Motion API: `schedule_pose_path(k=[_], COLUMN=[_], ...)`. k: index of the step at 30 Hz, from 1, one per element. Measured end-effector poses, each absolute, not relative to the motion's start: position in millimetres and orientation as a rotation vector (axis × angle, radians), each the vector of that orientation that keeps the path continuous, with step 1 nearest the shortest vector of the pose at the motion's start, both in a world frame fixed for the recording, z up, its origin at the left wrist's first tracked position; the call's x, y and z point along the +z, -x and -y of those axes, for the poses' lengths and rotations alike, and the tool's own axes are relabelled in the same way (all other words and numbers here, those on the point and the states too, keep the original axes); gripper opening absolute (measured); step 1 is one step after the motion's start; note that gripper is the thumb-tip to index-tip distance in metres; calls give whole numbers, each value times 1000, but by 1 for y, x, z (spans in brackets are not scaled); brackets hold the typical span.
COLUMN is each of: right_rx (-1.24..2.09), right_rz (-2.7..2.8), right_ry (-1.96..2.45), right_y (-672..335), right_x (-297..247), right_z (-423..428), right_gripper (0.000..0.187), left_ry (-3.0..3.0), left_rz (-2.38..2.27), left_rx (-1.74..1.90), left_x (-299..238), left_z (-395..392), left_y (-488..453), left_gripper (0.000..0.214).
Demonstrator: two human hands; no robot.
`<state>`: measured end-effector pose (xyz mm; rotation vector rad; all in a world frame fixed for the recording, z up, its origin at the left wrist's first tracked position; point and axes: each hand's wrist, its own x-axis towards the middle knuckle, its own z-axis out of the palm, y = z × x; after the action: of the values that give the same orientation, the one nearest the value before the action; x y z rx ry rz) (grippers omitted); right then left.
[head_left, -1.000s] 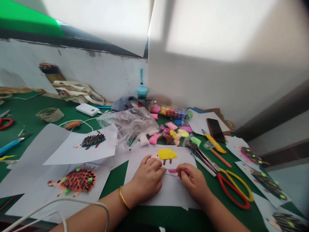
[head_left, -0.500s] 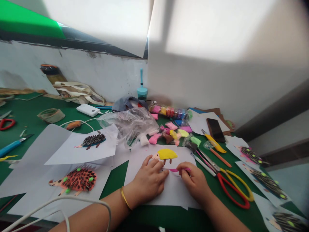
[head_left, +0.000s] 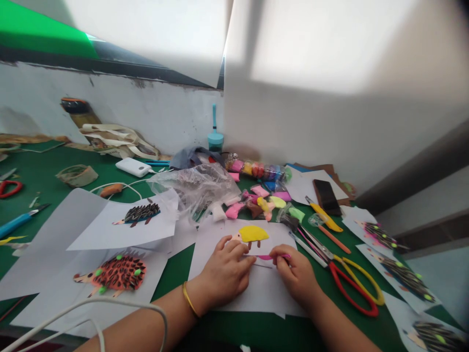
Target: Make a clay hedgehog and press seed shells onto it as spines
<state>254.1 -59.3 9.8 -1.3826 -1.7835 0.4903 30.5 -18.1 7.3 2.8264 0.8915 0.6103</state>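
Head view: hands (head_left: 223, 274) (head_left: 295, 276) pinch pink strip (head_left: 266, 257).

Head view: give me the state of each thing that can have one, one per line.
left hand, fingers bent, resting on the white sheet, tips at the pink strip.
right hand, pinching the pink strip.
pink strip, pinched at its right end.
yellow hedgehog, flat on the sheet, bare of spines.
scissors, lying flat beside the sheet.
phone, screen dark.
power bank, cable plugged in.
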Motion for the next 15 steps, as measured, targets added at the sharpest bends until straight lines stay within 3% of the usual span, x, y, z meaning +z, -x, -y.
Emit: schedule_pose_path(k=[8,15], right_rx=[555,687], right_rz=[1759,1649], right_ry=[1377,1415], right_y=[-252,-253], right_x=[8,2], right_z=[59,57], right_gripper=[21,22], left_ry=[-2763,-2497], left_rz=[-923,-969], left_rx=[615,731], left_x=[9,14], left_z=[14,13], left_y=[-30,-26], left_gripper=[24,31])
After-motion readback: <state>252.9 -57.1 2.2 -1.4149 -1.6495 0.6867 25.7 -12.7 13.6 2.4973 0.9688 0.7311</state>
